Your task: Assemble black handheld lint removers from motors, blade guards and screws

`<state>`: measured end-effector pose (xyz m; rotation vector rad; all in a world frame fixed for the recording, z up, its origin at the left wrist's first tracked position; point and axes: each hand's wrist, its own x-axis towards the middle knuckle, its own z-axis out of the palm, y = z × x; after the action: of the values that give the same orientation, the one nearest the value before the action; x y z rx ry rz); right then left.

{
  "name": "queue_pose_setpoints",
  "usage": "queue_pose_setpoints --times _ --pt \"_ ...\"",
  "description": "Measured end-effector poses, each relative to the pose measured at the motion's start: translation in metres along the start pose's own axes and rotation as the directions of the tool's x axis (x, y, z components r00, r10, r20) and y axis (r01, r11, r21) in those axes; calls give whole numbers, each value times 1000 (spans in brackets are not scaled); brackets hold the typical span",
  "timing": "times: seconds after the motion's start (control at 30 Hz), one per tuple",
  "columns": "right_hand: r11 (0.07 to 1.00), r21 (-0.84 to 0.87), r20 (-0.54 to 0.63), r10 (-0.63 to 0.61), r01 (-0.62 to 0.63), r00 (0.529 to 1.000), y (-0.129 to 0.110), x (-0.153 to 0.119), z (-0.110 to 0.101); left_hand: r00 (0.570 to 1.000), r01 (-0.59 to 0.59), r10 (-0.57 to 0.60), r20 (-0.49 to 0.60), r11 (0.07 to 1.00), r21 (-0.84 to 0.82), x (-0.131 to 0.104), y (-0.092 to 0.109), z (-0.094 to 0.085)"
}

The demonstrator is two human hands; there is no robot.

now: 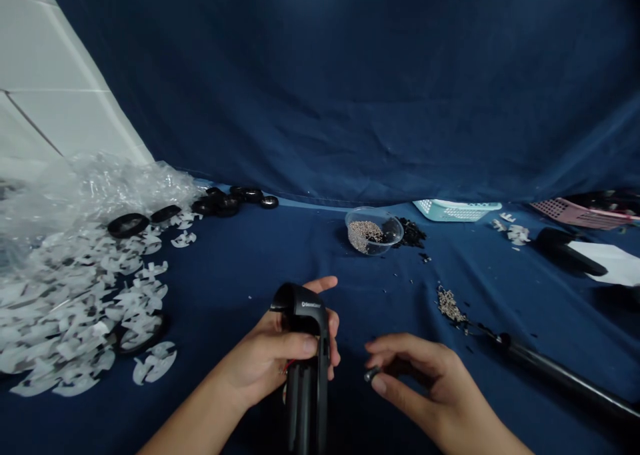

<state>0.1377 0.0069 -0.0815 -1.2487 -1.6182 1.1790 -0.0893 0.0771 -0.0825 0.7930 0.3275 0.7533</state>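
My left hand (280, 352) is closed around a black plastic housing (324, 368) with a curved, hollow top and small pale lettering. Its thumb presses on the inner side, and a bit of red wire shows near the palm. The lower end of the housing runs out of the picture. To the right of it, my right hand (420, 375) pinches a small dark part with a shiny end (371, 374) between thumb and fingertips. That part is apart from the housing, and its exact kind is too small to make out.
A black screwdriver-like tool (565, 368) lies at right, its tip by a pile of screws (450, 304). A clear bowl (373, 247) holds small metal pieces beside black bits (413, 232). White plastic parts (65, 308), black rings (128, 225) and baskets (457, 211) surround the cloth.
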Motion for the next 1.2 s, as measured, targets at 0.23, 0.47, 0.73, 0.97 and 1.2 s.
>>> queue_pose_setpoints --times 0.23,0.47,0.73,0.97,1.2 --pt "972 43 9 -233 232 972 -28 15 6 1000 19 -19 -1 1000 11 -2 0 1" --pt "921 138 22 -372 365 928 -38 34 17 999 29 -29 -26 999 -20 0 -1 0" --pt "837 -179 0 -526 517 851 -40 32 24 999 19 -20 -39 999 -32 0 0 -1" --pt "667 -483 -93 -683 567 725 -47 26 36 997 7 -8 -78 1000 -16 1 2 4" --pt "695 -539 -161 -640 476 752 -47 21 41 996 17 -17 -83 1000 4 -1 2 6"
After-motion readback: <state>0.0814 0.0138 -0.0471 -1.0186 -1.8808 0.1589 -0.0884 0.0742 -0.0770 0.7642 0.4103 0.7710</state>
